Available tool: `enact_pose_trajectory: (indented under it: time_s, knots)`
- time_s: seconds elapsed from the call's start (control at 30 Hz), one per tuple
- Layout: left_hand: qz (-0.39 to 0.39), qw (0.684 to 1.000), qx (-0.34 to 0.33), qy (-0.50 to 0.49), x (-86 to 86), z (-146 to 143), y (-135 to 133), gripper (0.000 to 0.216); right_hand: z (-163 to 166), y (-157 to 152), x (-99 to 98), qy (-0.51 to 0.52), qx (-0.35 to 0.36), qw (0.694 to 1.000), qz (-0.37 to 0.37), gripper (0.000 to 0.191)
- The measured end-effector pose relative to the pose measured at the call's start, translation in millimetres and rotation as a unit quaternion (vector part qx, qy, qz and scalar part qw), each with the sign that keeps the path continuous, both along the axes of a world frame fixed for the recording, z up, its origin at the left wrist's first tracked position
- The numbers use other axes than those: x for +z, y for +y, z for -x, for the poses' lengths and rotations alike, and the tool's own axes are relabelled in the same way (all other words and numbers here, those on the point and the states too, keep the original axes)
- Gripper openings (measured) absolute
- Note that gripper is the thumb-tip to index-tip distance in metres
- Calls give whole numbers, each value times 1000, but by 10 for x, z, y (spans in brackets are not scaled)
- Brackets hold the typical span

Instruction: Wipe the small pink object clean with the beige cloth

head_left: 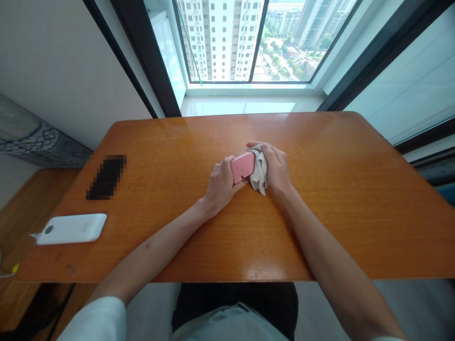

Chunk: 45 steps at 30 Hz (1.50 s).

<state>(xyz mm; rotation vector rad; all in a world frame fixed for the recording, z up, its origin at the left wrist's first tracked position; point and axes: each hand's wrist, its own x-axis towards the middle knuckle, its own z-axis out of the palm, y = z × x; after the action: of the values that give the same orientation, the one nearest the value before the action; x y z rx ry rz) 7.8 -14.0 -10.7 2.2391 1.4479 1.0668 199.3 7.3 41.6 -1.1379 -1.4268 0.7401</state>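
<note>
A small pink box-shaped object (pixel 243 166) with rounded corners is gripped in my left hand (pixel 221 184), above the middle of the wooden table. What kind of object it is I cannot make out. My right hand (pixel 279 168) is closed around a crumpled light grey cloth (pixel 260 170). The cloth presses against the right end of the pink object and hides that end. Part of the cloth hangs down below my right fingers.
On the wooden table (pixel 355 213), a white oblong device (pixel 73 228) with a cable lies at the left. Behind it is a dark, pixelated rectangular thing (pixel 106 177). A wooden bench (pixel 39 199) stands to the left, and a window (pixel 249 42) rises beyond the far edge.
</note>
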Motion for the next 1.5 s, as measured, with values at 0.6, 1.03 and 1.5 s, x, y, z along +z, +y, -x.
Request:
enact_pose_trajectory:
  time_s: [0.6, 1.03, 1.5]
  knots:
    - [-35, 999, -13, 9, -6, 23, -6, 54, 121, -97, 340, -71, 11, 990, -122, 60]
    - [-42, 999, -12, 4, -13, 33, 6, 51, 17, -33, 250, -30, -12, 993, -111, 58]
    - [-13, 1000, -6, 3, 38, 41, -17, 48, 87, -41, 363, 8, -26, 993, -115, 57]
